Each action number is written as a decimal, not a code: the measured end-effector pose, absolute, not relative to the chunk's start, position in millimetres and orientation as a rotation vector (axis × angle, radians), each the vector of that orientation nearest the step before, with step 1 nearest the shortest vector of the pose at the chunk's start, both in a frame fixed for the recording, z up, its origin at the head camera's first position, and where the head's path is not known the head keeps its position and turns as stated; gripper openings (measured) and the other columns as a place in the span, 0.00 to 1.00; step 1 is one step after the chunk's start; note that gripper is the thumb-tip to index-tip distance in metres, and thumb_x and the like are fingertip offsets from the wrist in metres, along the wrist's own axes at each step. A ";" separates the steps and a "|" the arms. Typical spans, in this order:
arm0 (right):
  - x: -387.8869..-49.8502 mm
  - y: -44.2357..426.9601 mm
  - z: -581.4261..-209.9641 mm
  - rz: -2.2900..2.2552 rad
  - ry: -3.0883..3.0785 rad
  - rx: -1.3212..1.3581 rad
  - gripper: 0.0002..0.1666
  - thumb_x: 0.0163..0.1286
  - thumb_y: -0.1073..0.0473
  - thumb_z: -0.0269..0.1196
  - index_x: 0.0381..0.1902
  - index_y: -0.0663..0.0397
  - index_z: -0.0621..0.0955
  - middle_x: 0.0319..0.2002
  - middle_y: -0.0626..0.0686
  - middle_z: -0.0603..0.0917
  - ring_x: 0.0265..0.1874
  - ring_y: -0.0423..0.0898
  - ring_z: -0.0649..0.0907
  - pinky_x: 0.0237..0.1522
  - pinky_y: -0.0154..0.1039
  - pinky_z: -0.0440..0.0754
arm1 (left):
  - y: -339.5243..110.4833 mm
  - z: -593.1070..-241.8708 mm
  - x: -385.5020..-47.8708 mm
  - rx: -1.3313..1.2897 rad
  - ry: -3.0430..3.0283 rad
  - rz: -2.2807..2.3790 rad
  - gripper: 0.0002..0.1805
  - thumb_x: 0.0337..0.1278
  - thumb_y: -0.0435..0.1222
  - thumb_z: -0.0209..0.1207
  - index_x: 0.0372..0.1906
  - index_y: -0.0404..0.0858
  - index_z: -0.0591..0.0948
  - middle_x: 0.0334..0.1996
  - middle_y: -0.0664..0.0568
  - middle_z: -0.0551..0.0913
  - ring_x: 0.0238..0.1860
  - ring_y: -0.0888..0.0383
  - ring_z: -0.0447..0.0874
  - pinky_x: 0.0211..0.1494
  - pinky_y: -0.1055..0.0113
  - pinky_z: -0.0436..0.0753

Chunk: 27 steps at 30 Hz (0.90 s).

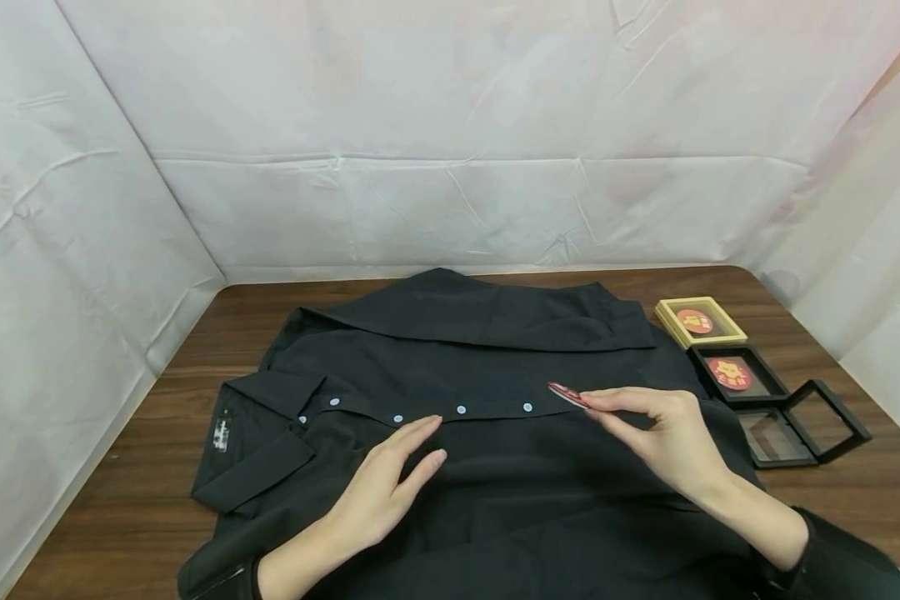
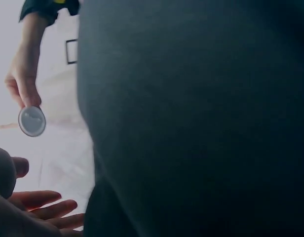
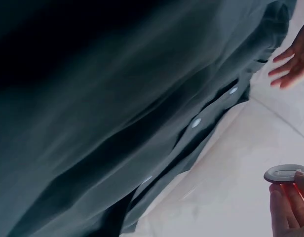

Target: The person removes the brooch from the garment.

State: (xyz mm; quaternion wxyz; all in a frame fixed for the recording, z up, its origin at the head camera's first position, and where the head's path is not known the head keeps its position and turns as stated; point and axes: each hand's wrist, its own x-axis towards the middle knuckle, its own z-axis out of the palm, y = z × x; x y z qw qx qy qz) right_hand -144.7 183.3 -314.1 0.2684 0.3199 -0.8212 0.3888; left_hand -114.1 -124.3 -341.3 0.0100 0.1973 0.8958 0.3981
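Observation:
My right hand [image 1: 667, 433] pinches a small round badge [image 1: 567, 395] between thumb and fingers, above the front of a black shirt [image 1: 465, 475]. The badge has a red face. In the left wrist view the pale back of the badge [image 2: 32, 121] shows, and the right wrist view has a bar-like part on it. My left hand [image 1: 382, 483] is over the shirt below its row of white buttons, fingers extended and holding nothing. The shirt lies spread out, its collar [image 1: 258, 442] to the left.
On the right of the brown wooden table [image 1: 150, 467] stand a gold-framed case [image 1: 697, 319] and a black-framed case [image 1: 735, 375], each with a red round badge inside. Beside them a black case [image 1: 780, 433] lies with its lid raised. White sheeting [image 1: 450, 200] hangs behind.

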 end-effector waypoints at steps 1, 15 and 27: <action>-144.7 187.0 -314.8 1.018 -2.220 0.859 0.25 0.33 0.78 0.70 0.33 0.54 0.85 0.32 0.48 0.84 0.33 0.34 0.81 0.37 0.21 0.74 | -126.3 -343.1 -113.1 0.614 2.789 1.198 0.28 0.62 0.49 0.47 0.60 0.36 0.67 0.60 0.50 0.66 0.62 0.58 0.60 0.61 0.56 0.62; -143.4 236.2 -320.5 0.705 -2.246 0.778 0.28 0.62 0.40 0.50 0.30 0.55 0.85 0.29 0.52 0.84 0.37 0.26 0.76 0.38 0.16 0.70 | -151.4 -351.9 -95.9 0.706 2.765 0.627 0.43 0.51 0.60 0.47 0.67 0.38 0.55 0.67 0.42 0.50 0.66 0.41 0.43 0.57 0.34 0.41; -139.6 280.4 -326.1 0.476 -2.352 0.637 0.40 0.62 0.33 0.40 0.27 0.62 0.84 0.22 0.56 0.83 0.14 0.26 0.69 0.14 0.20 0.64 | -162.4 -358.1 -90.8 0.688 2.742 0.533 0.53 0.38 0.67 0.49 0.68 0.39 0.53 0.67 0.41 0.47 0.65 0.39 0.42 0.54 0.31 0.44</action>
